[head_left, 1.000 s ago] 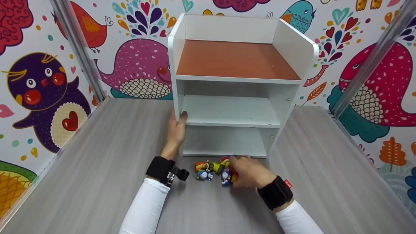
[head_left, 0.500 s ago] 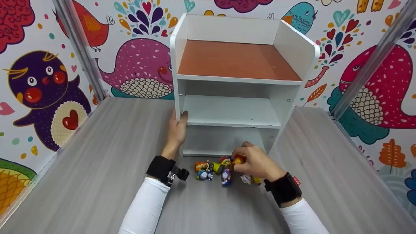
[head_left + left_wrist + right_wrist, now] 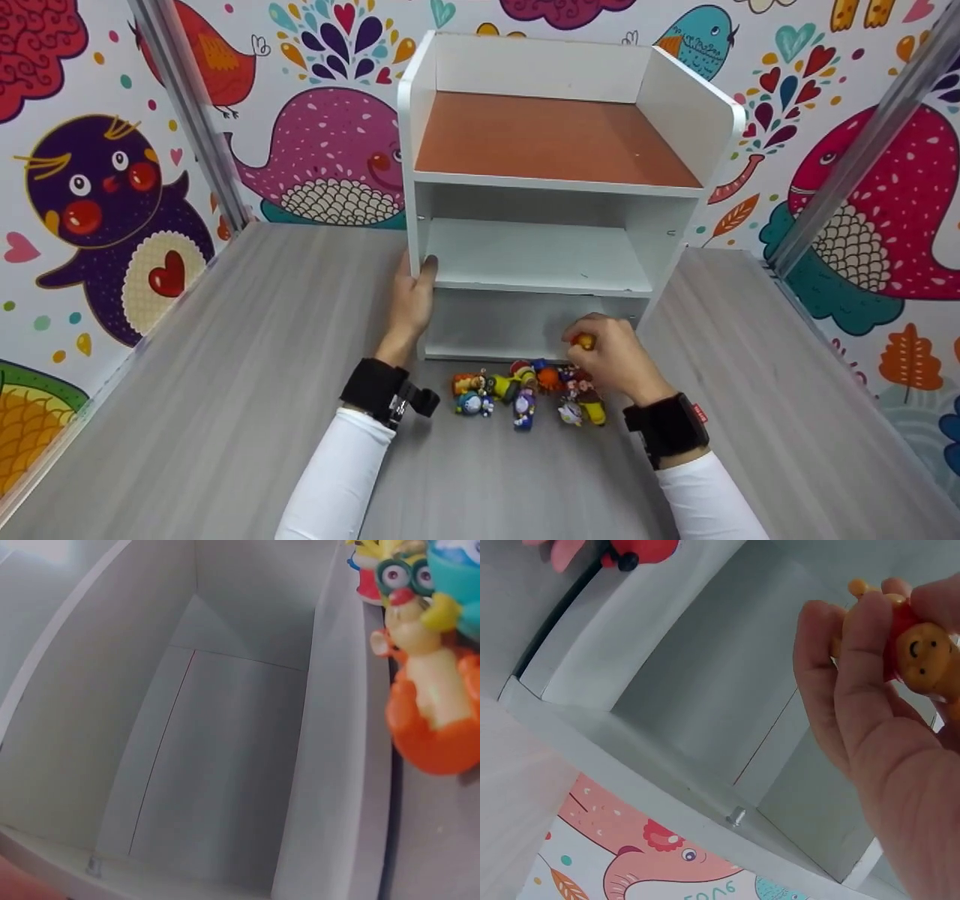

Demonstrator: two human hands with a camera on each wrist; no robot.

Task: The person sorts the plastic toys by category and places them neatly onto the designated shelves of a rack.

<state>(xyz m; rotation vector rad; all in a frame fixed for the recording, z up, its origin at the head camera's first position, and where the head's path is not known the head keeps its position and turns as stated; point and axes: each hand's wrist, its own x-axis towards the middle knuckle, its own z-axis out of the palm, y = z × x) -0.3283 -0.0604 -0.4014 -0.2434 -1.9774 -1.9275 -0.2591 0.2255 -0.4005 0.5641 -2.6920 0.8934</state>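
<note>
Figurine (image 3: 924, 654) up, yellow bear in red, and I've got it pinched in the right hand (image 3: 621, 364), raised off the floor (image 3: 480, 487) at the mouth of the lowest compartment (image 3: 487, 326). Left hand (image 3: 411, 304) is clasping the left side of the shelf unit (image 3: 555, 142), thumb at the front edge, most fingers hidden from me. I'd call this the loading step, and early in it: other toys (image 3: 524, 411) lie clustered on the floor in front. Next move, I reckon, calls for reaching inward below the middle shelf (image 3: 540, 256), lowering the bear upright, then easing those fingertips away.
</note>
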